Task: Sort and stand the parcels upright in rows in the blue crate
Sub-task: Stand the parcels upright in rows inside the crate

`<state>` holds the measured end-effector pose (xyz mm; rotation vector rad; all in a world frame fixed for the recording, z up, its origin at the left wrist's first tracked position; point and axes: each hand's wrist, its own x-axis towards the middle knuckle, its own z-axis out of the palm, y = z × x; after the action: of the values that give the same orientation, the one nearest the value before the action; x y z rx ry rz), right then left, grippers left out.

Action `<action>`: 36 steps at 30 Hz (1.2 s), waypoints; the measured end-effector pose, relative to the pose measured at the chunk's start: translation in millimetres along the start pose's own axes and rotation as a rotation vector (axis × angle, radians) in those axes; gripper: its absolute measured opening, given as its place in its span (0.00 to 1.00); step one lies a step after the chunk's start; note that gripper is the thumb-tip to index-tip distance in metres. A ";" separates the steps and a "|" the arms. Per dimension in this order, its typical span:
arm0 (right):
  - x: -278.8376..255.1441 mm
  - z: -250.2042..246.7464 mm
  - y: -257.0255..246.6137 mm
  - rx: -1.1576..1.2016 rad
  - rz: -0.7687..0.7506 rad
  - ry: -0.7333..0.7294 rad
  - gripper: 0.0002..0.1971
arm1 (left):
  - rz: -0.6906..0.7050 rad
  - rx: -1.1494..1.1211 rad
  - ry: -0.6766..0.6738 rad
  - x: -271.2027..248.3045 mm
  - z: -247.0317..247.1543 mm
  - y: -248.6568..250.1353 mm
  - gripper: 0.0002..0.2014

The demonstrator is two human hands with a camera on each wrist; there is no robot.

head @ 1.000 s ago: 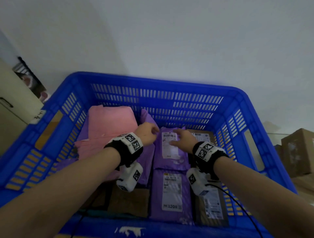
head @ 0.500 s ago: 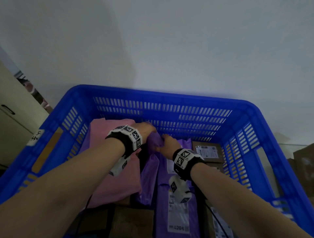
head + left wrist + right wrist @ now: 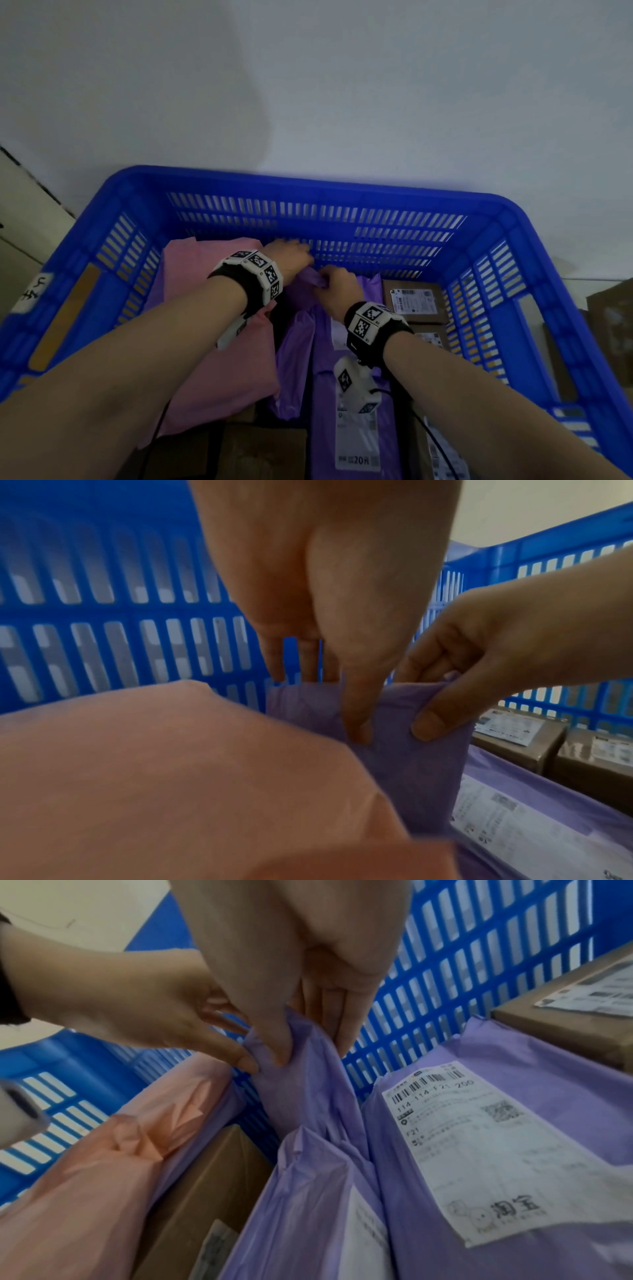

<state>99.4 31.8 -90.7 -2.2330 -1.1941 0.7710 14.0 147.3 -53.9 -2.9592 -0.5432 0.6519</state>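
Observation:
The blue crate (image 3: 322, 181) holds parcels. A soft purple mailer (image 3: 296, 346) stands on edge near the far wall, between a pink mailer (image 3: 212, 346) and a flat purple mailer with a white label (image 3: 356, 442). My left hand (image 3: 301, 263) pinches its upper edge, thumb in front, fingers behind. My right hand (image 3: 325, 284) pinches the same edge just to the right. In the left wrist view both thumbs press the purple mailer (image 3: 404, 772); the right wrist view shows the right hand (image 3: 311, 1050) bunching the purple mailer (image 3: 301, 1102).
Brown cardboard boxes (image 3: 414, 301) with labels lie at the crate's right side, and another brown box (image 3: 205, 1191) sits low between the pink and purple mailers. The slotted far wall (image 3: 103, 642) is just behind my fingers. More boxes (image 3: 609, 308) stand outside on the right.
Both hands left the flat labelled purple mailer, moved toward the far wall and took hold of the purple mailer's top edge, which now stands up. The head view has shifted forward.

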 end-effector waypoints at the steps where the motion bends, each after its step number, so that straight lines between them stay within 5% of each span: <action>1: -3.0 -2.6 -0.9 -0.001 -0.019 0.009 0.11 | 0.000 -0.013 0.003 -2.2 -3.6 -0.1 0.14; 6: -19.5 -25.6 -10.2 -0.002 -0.105 0.055 0.12 | -0.025 -0.078 0.029 -23.0 -33.9 1.6 0.12; 15: -54.4 -84.3 -35.6 0.052 -0.308 0.207 0.14 | -0.091 -0.281 0.283 -79.2 -85.1 6.4 0.15; 24: -98.9 -111.4 -42.6 -0.014 -0.513 0.370 0.15 | -0.008 -0.497 0.529 -119.9 -97.9 32.0 0.21; 28: -119.5 -120.6 -38.2 -0.153 -0.707 0.449 0.14 | -0.090 -0.861 0.512 -135.9 -94.8 33.2 0.35; 31: -132.2 -122.8 -35.0 -0.295 -0.862 0.540 0.12 | -0.303 -1.226 0.509 -137.5 -99.4 35.6 0.30; 33: -137.6 -121.7 -33.6 -0.395 -0.976 0.607 0.13 | -0.450 -1.429 0.390 -138.7 -98.5 36.0 0.25; 36: -140.5 -120.9 -31.7 -0.504 -1.087 0.643 0.12 | -0.438 -1.672 0.127 -144.7 -92.5 36.8 0.23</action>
<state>98.5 -90.9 51.7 -1.5007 -2.0043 -0.6688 -58.2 63.2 82.4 -3.6455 -2.6511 -0.3068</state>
